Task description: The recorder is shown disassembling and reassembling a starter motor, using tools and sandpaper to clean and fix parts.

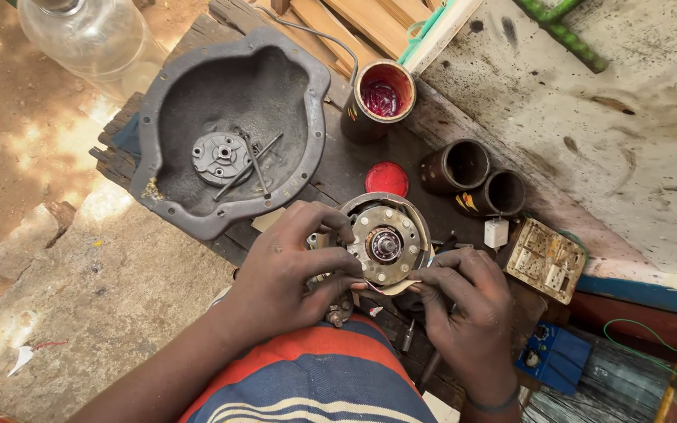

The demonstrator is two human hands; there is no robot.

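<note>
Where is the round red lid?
In the head view, the red lid lies on the dark bench, mid-frame, between the open red-paint can and the round motor part.

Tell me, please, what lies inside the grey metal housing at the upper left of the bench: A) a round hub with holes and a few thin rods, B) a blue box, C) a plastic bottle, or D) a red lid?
A: inside the grey metal housing lie a round hub with holes and thin rods; the red lid sits outside it on the bench.
</note>
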